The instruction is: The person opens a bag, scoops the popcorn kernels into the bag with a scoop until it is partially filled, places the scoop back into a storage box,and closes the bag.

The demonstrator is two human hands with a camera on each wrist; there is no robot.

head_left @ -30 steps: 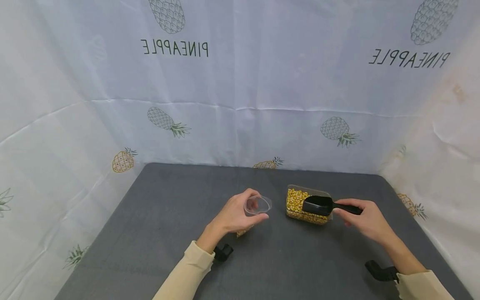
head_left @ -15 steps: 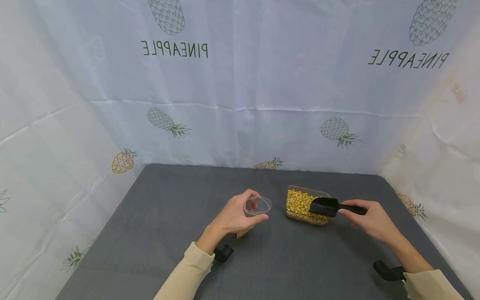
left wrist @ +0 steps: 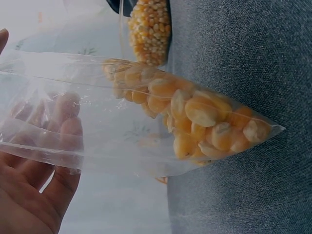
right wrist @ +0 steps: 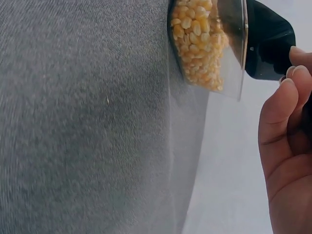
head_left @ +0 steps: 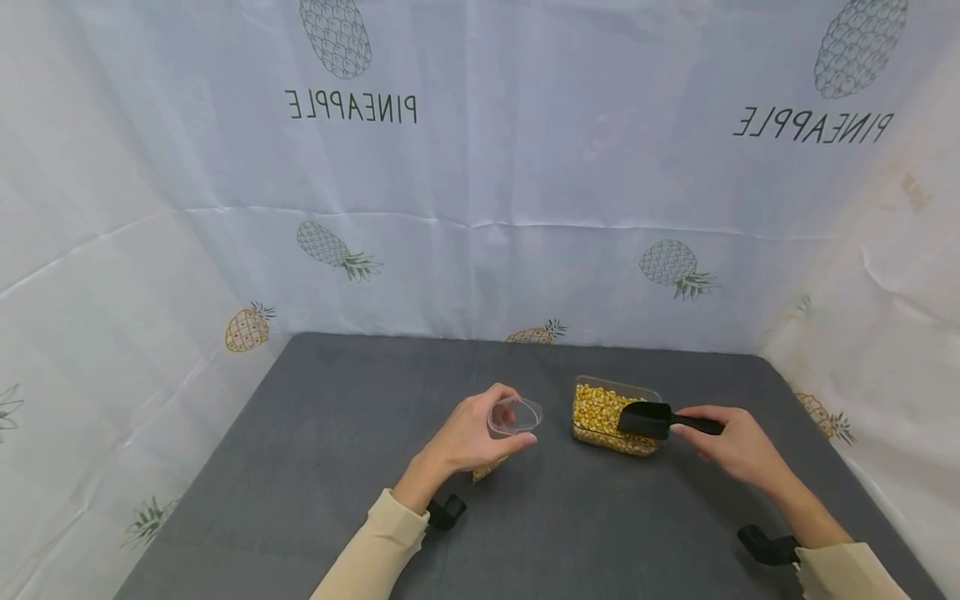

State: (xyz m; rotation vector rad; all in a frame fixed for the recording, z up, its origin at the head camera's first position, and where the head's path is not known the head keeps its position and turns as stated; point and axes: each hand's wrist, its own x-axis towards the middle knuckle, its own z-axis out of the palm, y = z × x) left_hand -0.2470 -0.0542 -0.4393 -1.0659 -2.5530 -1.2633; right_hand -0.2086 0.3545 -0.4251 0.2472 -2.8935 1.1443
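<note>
My left hand holds a clear plastic bag near its top, thumb and fingers spread around the open mouth. Seen from the left wrist, corn kernels fill the bag's pointed lower corner, which hangs close over the table. My right hand grips a black scoop by its handle. The scoop's blade tilts over the right part of a clear rectangular container of yellow corn, its front end overlapping the kernels. What the scoop carries is hidden in the right wrist view.
A dark grey table lies under everything. Behind and beside it hangs a white curtain with pineapple prints. Black wrist mounts stick out from both forearms. The container stands right of the bag, towards the table's back.
The scoop has shifted slightly right over the container, and its blade has tipped, hiding more of its inside. The left hand and bag have stayed nearly still.
</note>
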